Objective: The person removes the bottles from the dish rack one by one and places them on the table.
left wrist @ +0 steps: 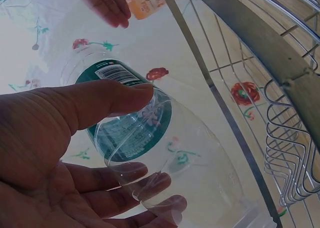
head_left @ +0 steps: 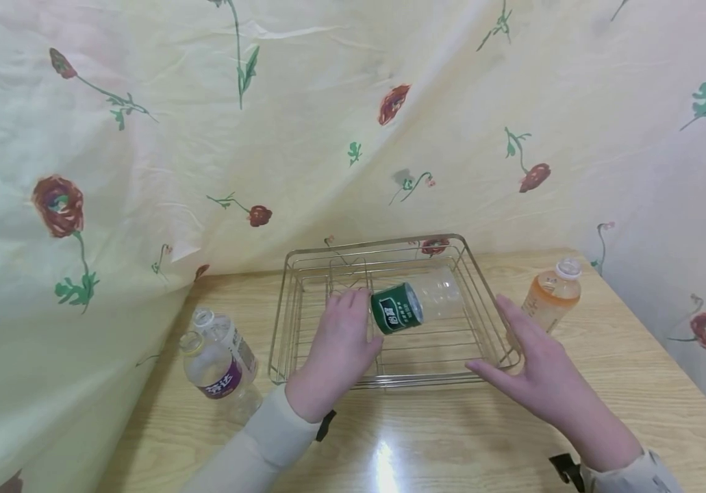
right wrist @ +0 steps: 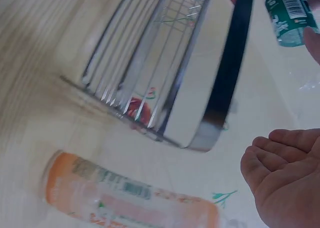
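Observation:
My left hand grips a clear plastic bottle with a green label, which lies on its side above the wire basket. In the left wrist view, the thumb presses one side of the bottle and the fingers curl under the other side; its neck points to the lower right. My right hand holds nothing, its thumb spread from its straight fingers, near the basket's front right corner. Behind that hand stands an uncapped bottle with an orange label, partly hidden by the fingers.
Left of the basket, two empty clear bottles stand together: one with a purple label, the other with a white label. A wire divider splits the basket. Flowered cloth hangs behind and beside the wooden table.

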### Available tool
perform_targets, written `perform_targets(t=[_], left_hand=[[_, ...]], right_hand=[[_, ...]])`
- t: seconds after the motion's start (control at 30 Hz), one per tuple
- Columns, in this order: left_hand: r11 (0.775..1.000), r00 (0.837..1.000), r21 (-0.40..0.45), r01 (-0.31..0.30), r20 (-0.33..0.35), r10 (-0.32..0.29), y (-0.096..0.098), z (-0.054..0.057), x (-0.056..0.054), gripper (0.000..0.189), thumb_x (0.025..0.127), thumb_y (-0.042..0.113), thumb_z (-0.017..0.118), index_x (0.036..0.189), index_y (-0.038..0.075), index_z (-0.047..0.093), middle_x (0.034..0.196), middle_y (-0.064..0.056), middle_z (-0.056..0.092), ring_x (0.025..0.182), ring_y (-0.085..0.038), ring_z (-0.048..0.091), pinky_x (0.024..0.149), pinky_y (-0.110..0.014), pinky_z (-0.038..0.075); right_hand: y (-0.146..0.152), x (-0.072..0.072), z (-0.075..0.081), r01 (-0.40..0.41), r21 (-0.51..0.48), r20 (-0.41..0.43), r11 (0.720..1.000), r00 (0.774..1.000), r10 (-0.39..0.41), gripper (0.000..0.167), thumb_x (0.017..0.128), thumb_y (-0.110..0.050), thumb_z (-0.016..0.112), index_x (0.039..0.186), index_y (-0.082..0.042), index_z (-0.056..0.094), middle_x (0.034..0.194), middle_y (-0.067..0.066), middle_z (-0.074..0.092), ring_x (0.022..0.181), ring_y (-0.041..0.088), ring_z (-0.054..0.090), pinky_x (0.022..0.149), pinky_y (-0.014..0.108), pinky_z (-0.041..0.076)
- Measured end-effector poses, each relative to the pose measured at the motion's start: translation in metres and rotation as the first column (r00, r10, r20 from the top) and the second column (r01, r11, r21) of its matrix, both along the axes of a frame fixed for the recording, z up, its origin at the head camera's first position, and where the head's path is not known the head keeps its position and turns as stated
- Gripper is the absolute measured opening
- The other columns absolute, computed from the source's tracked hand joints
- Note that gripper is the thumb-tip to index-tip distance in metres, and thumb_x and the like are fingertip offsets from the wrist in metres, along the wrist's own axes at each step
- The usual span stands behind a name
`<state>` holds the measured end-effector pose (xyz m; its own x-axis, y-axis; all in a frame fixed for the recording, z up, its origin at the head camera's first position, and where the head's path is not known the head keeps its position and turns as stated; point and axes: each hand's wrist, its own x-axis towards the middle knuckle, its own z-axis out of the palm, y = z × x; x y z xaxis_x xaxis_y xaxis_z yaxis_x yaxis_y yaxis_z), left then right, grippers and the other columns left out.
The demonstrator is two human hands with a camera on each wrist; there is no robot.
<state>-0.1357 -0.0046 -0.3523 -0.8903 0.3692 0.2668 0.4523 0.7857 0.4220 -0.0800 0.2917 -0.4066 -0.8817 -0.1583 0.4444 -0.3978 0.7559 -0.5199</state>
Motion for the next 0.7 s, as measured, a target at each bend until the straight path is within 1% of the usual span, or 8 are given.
perform_targets(t=[0.13,0.27,0.37,0.53,0.6,0.7], left_hand=[[1.0,1.0,-0.024,0.004,-0.019,-0.005,0.0,0.0,0.002,0.072,0.075,0.011,0.09,0.136,-0.002,0.054,0.132,-0.013,0.06,0.118,-0.029,0.052,0.104,-0.04,0.047],[0.999,0.999,-0.053,0.004,-0.047,-0.006,0.0,0.001,0.004,0.071,0.076,0.012,0.089,0.136,-0.002,0.055,0.132,-0.014,0.06,0.119,-0.03,0.053,0.105,-0.041,0.045],[0.997,0.998,-0.074,0.005,-0.06,-0.009,0.001,0.001,0.006,0.071,0.075,0.012,0.09,0.136,-0.002,0.055,0.132,-0.015,0.06,0.119,-0.03,0.053,0.106,-0.041,0.045],[0.995,0.997,-0.097,0.017,-0.069,-0.024,0.003,0.003,0.009,0.07,0.075,0.009,0.088,0.136,-0.003,0.056,0.131,-0.015,0.061,0.116,-0.03,0.054,0.105,-0.041,0.045],[0.994,0.997,-0.108,0.022,-0.076,-0.03,0.004,0.003,0.01,0.071,0.074,0.008,0.088,0.137,-0.003,0.056,0.132,-0.015,0.061,0.116,-0.03,0.054,0.105,-0.041,0.045],[0.991,0.995,-0.133,0.034,-0.086,-0.045,0.005,0.004,0.011,0.07,0.075,0.008,0.087,0.137,-0.003,0.056,0.131,-0.015,0.061,0.116,-0.031,0.054,0.105,-0.042,0.044]], right_hand=[[-0.006,0.0,0.006,-0.01,0.007,-0.071,1.0,0.997,0.011,0.116,0.07,-0.034,0.096,0.162,-0.016,0.028,0.157,0.023,0.037,0.135,0.05,0.041,0.098,0.071,0.041],[-0.011,0.0,0.012,-0.011,0.039,-0.14,0.999,0.99,0.016,0.117,0.066,-0.031,0.098,0.16,-0.013,0.031,0.155,0.023,0.04,0.134,0.047,0.044,0.095,0.069,0.045],[-0.013,0.0,0.016,-0.014,0.057,-0.161,0.998,0.987,0.023,0.117,0.065,-0.03,0.098,0.16,-0.011,0.032,0.155,0.021,0.04,0.135,0.046,0.044,0.096,0.067,0.045],[-0.019,0.0,0.026,-0.03,0.066,-0.172,0.997,0.984,0.041,0.117,0.066,-0.032,0.097,0.16,-0.011,0.031,0.157,0.02,0.038,0.137,0.044,0.042,0.098,0.066,0.044],[-0.021,0.001,0.03,-0.037,0.076,-0.186,0.996,0.981,0.051,0.116,0.067,-0.034,0.096,0.16,-0.011,0.03,0.157,0.019,0.037,0.138,0.043,0.042,0.102,0.061,0.044],[-0.024,0.002,0.036,-0.049,0.093,-0.206,0.994,0.976,0.067,0.112,0.071,-0.041,0.092,0.16,-0.009,0.031,0.158,0.018,0.038,0.139,0.04,0.041,0.109,0.05,0.041]])
